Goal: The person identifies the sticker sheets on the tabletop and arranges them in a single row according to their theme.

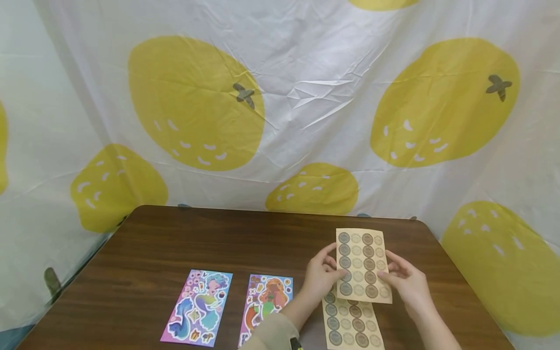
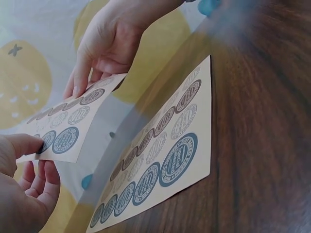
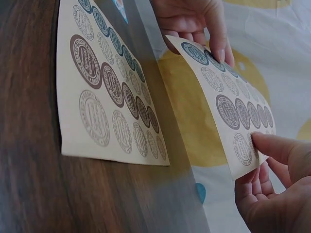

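Observation:
Between both hands a tan sticker sheet [image 1: 362,270] with rows of round seal stickers is held up off the table. My left hand [image 1: 321,274] pinches its left edge, thumb on the printed face and fingers behind. The right hand [image 1: 409,282] pinches the opposite edge in the same way, as the right wrist view shows with that hand [image 3: 277,187] at the lower right. Below the raised sheet, a second tan sticker sheet [image 2: 160,145] of the same pattern lies on the table, partly covered by the raised one in the head view.
Two colourful mermaid sticker sheets lie to the left: one with a blue-haired mermaid [image 1: 197,308], one with an orange-haired mermaid [image 1: 271,301], partly behind the left sleeve [image 1: 273,335]. The dark wooden table [image 1: 210,238] ends at a white curtain [image 1: 306,131] with yellow fruit prints.

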A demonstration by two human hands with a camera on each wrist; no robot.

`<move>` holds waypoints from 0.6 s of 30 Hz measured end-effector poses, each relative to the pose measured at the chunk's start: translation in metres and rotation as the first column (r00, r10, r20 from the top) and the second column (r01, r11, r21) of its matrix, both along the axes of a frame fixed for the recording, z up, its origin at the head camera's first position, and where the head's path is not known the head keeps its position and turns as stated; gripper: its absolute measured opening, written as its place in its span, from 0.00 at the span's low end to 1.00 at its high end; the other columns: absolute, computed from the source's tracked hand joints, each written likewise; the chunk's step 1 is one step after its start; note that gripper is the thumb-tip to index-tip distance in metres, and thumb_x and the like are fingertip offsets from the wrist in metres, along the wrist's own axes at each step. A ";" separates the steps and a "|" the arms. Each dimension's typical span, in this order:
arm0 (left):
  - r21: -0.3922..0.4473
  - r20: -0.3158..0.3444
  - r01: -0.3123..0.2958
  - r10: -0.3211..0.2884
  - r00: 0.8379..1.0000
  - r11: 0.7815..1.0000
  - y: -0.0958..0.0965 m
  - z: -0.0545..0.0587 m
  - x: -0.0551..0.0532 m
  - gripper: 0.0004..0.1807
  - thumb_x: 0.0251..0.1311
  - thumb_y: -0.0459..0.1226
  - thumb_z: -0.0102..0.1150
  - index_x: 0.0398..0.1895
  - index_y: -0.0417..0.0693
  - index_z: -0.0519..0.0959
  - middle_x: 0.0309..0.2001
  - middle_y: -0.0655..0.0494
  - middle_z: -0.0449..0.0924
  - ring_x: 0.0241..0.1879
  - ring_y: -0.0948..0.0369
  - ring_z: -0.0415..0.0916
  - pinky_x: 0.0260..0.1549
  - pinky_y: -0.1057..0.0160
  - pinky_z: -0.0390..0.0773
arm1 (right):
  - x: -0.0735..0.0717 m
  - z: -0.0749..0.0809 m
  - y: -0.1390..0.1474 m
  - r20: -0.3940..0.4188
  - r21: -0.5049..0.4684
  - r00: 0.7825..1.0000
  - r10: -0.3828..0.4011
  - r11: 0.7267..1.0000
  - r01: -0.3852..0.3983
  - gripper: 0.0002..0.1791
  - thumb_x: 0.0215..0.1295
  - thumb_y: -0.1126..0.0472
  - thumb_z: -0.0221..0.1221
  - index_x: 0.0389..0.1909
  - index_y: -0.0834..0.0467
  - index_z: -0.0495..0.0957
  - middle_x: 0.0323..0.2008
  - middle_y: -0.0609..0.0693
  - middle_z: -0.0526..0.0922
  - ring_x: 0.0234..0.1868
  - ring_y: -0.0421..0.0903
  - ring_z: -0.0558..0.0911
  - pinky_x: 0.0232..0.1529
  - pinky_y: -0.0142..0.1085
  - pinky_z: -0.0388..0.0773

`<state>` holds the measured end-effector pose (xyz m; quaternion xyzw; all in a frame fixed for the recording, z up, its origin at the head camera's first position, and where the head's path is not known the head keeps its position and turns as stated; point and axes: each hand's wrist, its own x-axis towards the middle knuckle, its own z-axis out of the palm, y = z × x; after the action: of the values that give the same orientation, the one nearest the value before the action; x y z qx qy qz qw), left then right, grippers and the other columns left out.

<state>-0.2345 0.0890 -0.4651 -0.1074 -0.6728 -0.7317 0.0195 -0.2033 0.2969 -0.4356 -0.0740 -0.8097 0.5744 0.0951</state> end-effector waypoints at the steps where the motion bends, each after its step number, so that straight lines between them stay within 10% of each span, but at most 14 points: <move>1: -0.007 -0.012 0.000 -0.001 1.000 1.000 0.001 0.000 0.001 0.37 0.44 0.21 0.68 0.62 0.47 0.73 0.27 0.59 0.69 0.21 0.68 0.68 0.19 0.73 0.70 | 0.001 0.000 0.001 0.000 0.004 1.000 0.002 1.000 -0.002 0.39 0.54 0.66 0.68 0.67 0.63 0.65 0.36 0.46 0.75 0.33 0.35 0.77 0.37 0.27 0.74; 18: 0.002 0.004 0.050 -0.050 0.999 0.999 0.022 0.004 0.021 0.40 0.44 0.20 0.66 0.64 0.50 0.71 0.24 0.60 0.69 0.19 0.69 0.66 0.18 0.75 0.67 | 0.023 -0.002 0.026 -0.029 0.064 0.999 0.014 0.998 -0.012 0.39 0.55 0.64 0.69 0.67 0.66 0.64 0.31 0.45 0.78 0.32 0.36 0.78 0.33 0.29 0.76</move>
<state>-0.2131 0.1112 -0.4614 -0.1228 -0.6693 -0.7328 -0.0001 -0.1800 0.3230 -0.4375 -0.0572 -0.8265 0.5500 0.1056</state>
